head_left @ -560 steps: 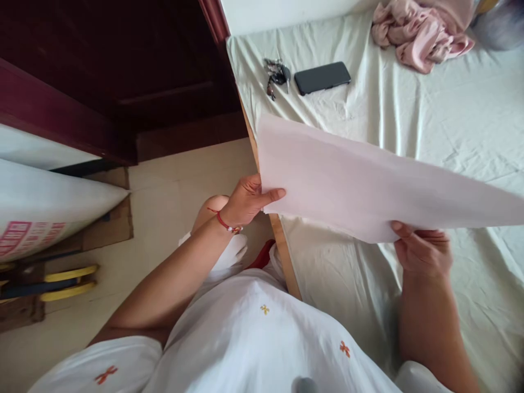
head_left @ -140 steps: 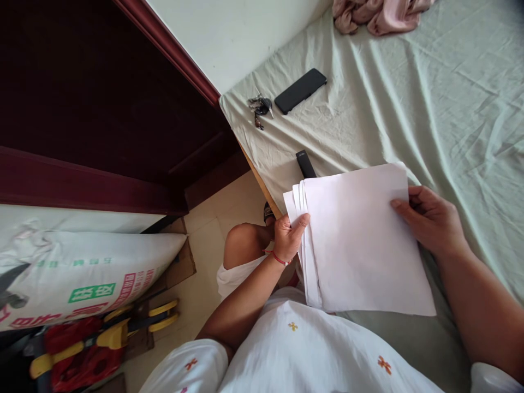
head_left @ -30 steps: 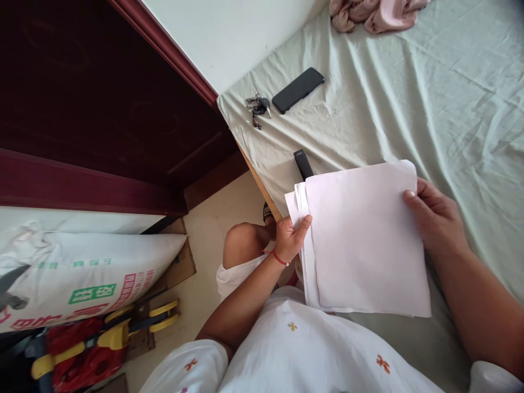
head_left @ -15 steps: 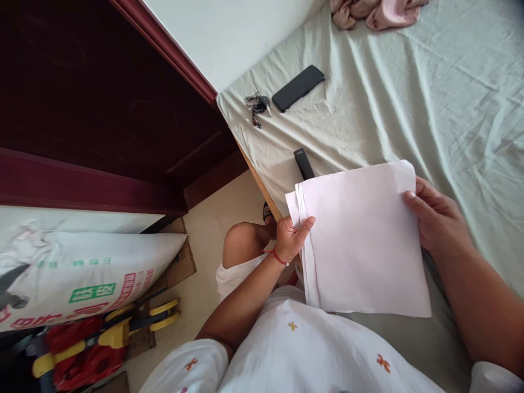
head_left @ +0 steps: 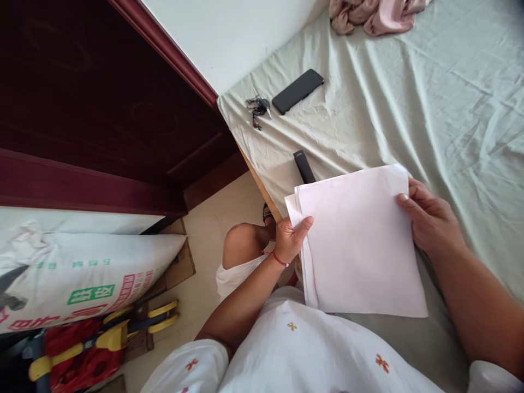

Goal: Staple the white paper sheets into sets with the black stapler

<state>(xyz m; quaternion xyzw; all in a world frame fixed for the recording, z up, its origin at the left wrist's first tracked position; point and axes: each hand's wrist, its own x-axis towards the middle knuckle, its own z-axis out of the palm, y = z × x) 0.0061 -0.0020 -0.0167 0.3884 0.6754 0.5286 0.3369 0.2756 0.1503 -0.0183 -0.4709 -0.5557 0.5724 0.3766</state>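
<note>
Paper stack (head_left: pixel 360 245): we are holding it over the wooden edge (head_left: pixel 262 185) and green cloth (head_left: pixel 454 109).
Left hand (head_left: pixel 289 240): we are pinching its left side, thumb on top.
Right hand (head_left: pixel 436 221): we are pinching its right edge.
Green cloth: spreading far past our right hand.
Sack (head_left: pixel 135 254): resting on our left, its contents hidden from us.

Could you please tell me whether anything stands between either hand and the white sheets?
Nothing visible does: the left hand and right hand hold the white sheets directly, at opposite sides. The black object shows beyond their far edge.
</note>
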